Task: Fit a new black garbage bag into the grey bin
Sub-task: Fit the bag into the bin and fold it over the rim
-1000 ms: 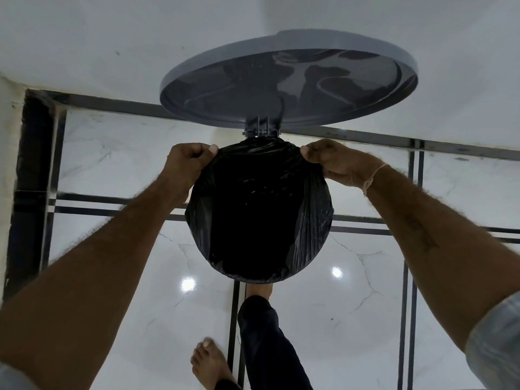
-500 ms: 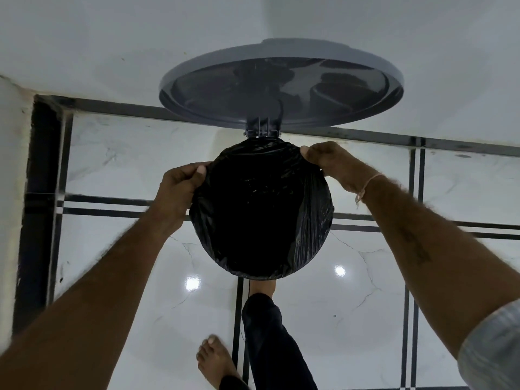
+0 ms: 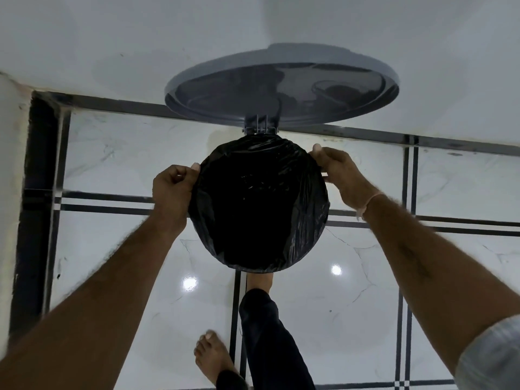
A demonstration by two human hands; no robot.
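A black garbage bag (image 3: 259,209) lines the round mouth of the grey bin, folded over the rim so the bin's body is hidden beneath it. The bin's grey lid (image 3: 281,91) stands raised behind, against the white wall, held by a hinge (image 3: 260,126). My left hand (image 3: 173,190) grips the bag's edge on the left side of the rim. My right hand (image 3: 342,178) holds the bag's edge at the upper right of the rim. My right foot (image 3: 259,281) sits at the bin's front base.
The bin stands on a glossy white marble floor (image 3: 365,291) with dark inlay stripes, close to the white wall (image 3: 140,38). My bare left foot (image 3: 212,358) is on the floor below the bin. A dark border strip (image 3: 33,192) runs along the left.
My left hand has slid down the left side of the rim along the bag's edge. The right hand stays near the upper right. The view has tilted slightly.
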